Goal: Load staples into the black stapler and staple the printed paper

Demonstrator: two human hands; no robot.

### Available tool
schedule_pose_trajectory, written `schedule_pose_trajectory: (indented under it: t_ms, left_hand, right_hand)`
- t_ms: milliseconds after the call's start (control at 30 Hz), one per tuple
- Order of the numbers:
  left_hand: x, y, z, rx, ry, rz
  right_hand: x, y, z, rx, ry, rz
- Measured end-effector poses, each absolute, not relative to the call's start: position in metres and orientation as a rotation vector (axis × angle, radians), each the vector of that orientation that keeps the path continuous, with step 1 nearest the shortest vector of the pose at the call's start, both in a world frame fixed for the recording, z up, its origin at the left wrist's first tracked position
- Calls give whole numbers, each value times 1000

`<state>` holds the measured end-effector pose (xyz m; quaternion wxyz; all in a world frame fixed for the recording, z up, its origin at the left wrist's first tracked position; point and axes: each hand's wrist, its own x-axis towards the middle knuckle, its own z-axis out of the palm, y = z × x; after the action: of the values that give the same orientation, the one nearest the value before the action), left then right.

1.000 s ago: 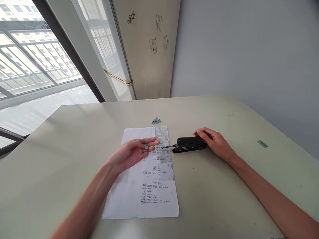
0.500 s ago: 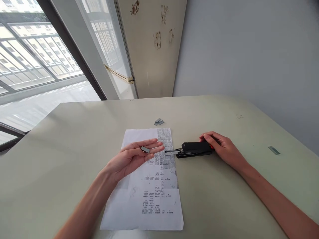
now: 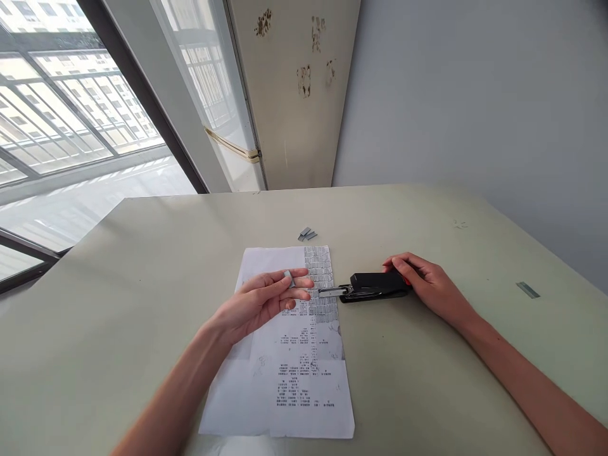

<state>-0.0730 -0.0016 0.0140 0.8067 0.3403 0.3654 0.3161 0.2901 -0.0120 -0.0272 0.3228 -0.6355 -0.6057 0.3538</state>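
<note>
Left hand (image 3: 259, 303): palm up, fingers loosely extended above the paper (image 3: 308, 386), thumb pinching a staple strip (image 3: 289, 277) against them. Right hand (image 3: 432, 286): curled round the rear of the black stapler (image 3: 377, 283) on the table (image 3: 427, 386); metal tray (image 3: 331, 292) extends over the paper's edge.

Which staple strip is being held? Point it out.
The strip in the left hand. The rest lie on the table: a pile beyond the paper, a lone strip at far right.
</note>
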Motion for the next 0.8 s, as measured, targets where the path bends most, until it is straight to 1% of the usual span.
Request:
schedule_pose_trajectory:
  t_ms: [267,467,600,733,800]
  left_hand:
    - [-72,0,15,686,798,649]
    - [-72,-4,14,873,843,636]
    - [-67,-8,10,1214,971,666]
    - [-59,-14,4,1801,1265,744]
    - [-55,-17,0,2047,1327,768]
  right_hand:
    - [291,-12,-28,-1681,-1610,900]
    - [289,-14,-24,-1707,-1586,925]
    - [288,-14,-24,-1698,-1580,933]
    - [287,-14,-22,-1681,-1591,917]
    - [287,-14,-22,-1678,-1595,911]
